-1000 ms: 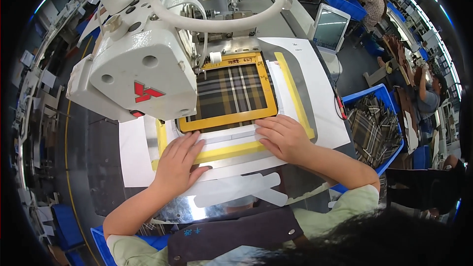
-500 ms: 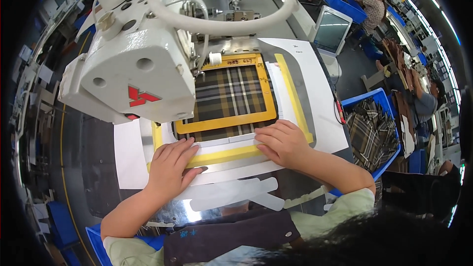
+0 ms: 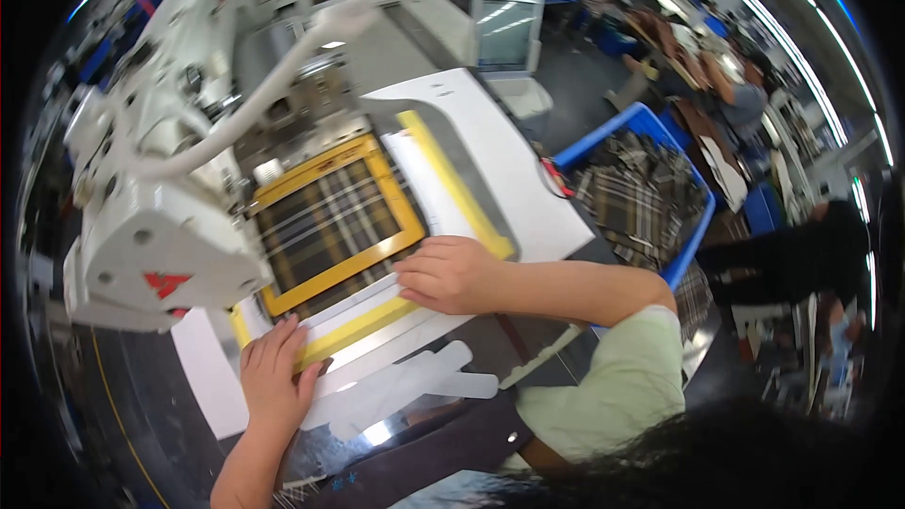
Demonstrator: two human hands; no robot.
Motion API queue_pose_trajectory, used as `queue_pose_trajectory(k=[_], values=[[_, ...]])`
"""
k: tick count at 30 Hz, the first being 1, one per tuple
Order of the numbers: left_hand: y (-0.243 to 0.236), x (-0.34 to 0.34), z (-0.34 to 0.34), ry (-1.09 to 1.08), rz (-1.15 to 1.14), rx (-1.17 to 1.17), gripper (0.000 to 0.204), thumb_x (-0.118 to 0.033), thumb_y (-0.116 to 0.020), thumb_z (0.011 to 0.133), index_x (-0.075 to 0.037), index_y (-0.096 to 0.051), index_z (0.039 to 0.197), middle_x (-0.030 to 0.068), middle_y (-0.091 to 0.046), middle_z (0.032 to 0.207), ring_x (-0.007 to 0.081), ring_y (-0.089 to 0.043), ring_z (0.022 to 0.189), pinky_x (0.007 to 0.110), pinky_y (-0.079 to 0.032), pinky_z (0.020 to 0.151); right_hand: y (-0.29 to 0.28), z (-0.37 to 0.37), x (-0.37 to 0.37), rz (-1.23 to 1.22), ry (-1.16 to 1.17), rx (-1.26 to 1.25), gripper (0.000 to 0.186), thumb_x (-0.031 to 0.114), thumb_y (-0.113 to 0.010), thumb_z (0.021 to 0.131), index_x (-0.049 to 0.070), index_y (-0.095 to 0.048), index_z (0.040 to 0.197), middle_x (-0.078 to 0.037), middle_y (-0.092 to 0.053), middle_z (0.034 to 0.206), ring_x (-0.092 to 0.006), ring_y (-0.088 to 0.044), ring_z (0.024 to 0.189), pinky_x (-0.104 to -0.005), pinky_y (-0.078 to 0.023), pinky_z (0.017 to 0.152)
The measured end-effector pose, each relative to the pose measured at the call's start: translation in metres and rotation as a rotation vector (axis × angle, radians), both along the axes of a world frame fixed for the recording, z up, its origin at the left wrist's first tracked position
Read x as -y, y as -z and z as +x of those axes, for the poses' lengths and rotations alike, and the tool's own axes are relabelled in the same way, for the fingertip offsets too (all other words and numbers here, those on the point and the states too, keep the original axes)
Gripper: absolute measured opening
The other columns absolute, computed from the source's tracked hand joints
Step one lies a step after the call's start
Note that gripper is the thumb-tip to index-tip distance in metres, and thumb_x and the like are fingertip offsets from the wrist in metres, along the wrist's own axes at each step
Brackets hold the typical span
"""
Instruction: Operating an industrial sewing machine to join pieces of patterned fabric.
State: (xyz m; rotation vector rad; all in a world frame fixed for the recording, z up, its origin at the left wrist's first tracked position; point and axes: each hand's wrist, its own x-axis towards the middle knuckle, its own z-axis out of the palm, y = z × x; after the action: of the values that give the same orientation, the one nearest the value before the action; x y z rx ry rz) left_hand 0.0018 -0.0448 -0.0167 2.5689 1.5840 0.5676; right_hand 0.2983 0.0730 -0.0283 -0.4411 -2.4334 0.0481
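Observation:
A yellow rectangular frame (image 3: pixel 344 272) lies over dark plaid fabric (image 3: pixel 330 217) with brown and white stripes. By the frame's near left corner, my left hand (image 3: pixel 271 377) rests flat with its fingers apart, touching the edge of the white layer below the fabric. My right hand (image 3: pixel 448 273) lies at the near right corner, fingers slightly bent and pressing on the fabric's edge; nothing shows inside it. Between both hands runs a yellow strip (image 3: pixel 356 330) along the near border. The white sewing machine head (image 3: pixel 170 245) stands over the frame's left side.
White paper sheets (image 3: pixel 542 212) lie around the work plate. Pale plastic strips (image 3: pixel 405 379) are on the table's near side. To the right, a blue bin (image 3: pixel 705 217) holds plaid pieces (image 3: pixel 632 198). A red-handled tool (image 3: pixel 556 179) and a screen (image 3: pixel 507 28) stand beyond. Other people work farther off.
The view has swung to the right, so machine, frame and hands appear farther left and tilted. Both hands stay at the frame's near edge; the right fingers look more bent.

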Motion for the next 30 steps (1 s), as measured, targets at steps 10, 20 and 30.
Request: queue_pose_trajectory(k=[10, 20, 30], values=[[0.002, 0.018, 0.035, 0.452, -0.242, -0.052, 0.049, -0.026, -0.068, 0.075, -0.011, -0.056, 0.121, 0.0128, -0.049, 0.136, 0.0358, -0.041, 0.129, 0.051, -0.027, 0.108, -0.032, 0.076, -0.004, -0.055, 0.400, -0.174, 0.015, 0.022, -0.062, 0.085, 0.009, -0.069, 0.085, -0.007, -0.067, 0.079, -0.0263, -0.063, 0.077, -0.0368, -0.049, 0.070], [-0.013, 0.009, 0.015, 0.358, -0.121, 0.005, 0.035, -0.015, -0.065, 0.075, -0.011, -0.060, 0.110, 0.0101, -0.055, 0.128, 0.0346, -0.047, 0.124, 0.053, -0.029, 0.106, 0.042, 0.288, 0.038, -0.612, 1.259, 0.441, 0.084, 0.024, -0.081, 0.064, 0.016, -0.042, 0.139, -0.010, -0.033, 0.148, -0.0305, -0.032, 0.136, -0.0515, -0.034, 0.106], [-0.001, -0.005, 0.023, 0.331, 0.090, 0.091, 0.022, -0.008, -0.061, 0.078, -0.008, -0.062, 0.100, 0.0091, -0.065, 0.109, 0.0319, -0.057, 0.111, 0.051, -0.034, 0.103, 0.086, 0.302, 0.024, -0.242, 1.293, 0.412, 0.070, 0.009, -0.070, 0.067, 0.015, -0.047, 0.133, -0.014, -0.050, 0.131, -0.0333, -0.048, 0.120, -0.0450, -0.044, 0.094]])
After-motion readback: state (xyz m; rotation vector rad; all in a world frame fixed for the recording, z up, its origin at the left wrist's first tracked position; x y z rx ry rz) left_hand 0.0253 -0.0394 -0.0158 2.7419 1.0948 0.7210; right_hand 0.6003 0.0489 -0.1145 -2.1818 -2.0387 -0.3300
